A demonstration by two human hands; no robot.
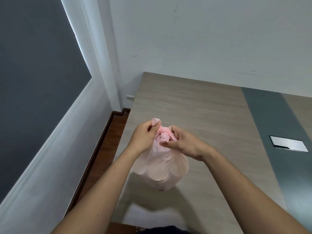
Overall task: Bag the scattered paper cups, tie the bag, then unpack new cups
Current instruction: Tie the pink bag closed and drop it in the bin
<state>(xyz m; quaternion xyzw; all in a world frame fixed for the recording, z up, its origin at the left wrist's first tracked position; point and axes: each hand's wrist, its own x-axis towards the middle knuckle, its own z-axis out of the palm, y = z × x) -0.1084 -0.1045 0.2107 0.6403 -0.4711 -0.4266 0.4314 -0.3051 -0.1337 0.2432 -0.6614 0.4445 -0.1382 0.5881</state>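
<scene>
A full pink plastic bag (162, 168) hangs just above the wooden table (194, 105), bulging with rounded shapes inside. Its top is twisted into a knot (163, 132) between my two hands. My left hand (143, 137) pinches one loose pink end that sticks up on the left of the knot. My right hand (184, 142) pinches the other end on the right, fingers curled around the plastic. The bag's contents are hidden by the plastic. No loose cups show on the table.
The table has a dark grey strip (273, 125) on the right with a silver cover plate (288, 143). White walls stand behind and to the left, with a wall socket (130, 98) low down. Brown wooden floor (108, 149) runs along the table's left edge.
</scene>
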